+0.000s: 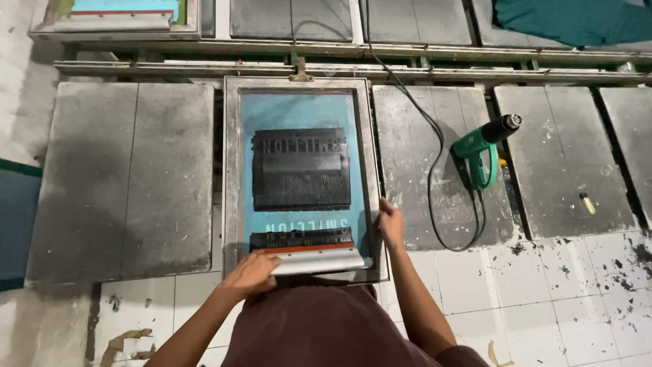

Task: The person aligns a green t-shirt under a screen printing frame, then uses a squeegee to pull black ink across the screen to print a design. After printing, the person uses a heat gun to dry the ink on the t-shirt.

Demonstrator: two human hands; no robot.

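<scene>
- Your left hand [252, 274] lies flat with fingers closed over the left end of the squeegee [314, 258], at the lower centre of the frame.
- Your right hand [390, 224] rests on the right rail of the screen frame [231, 170], fingers curled against its edge.
- The squeegee sits across the near end of the frame, on the blue mesh [299, 109]; it looks light and stiff, with a metal handle and an orange strip, best taken by both ends of the handle.
- The mesh looks taut and likely easy to damage; black ink [301, 170] would be slick, so hold the rails.
- The frame lies on a grey counter [129, 177]; a green heat gun [483, 146] with a black cord lies to the right.
</scene>
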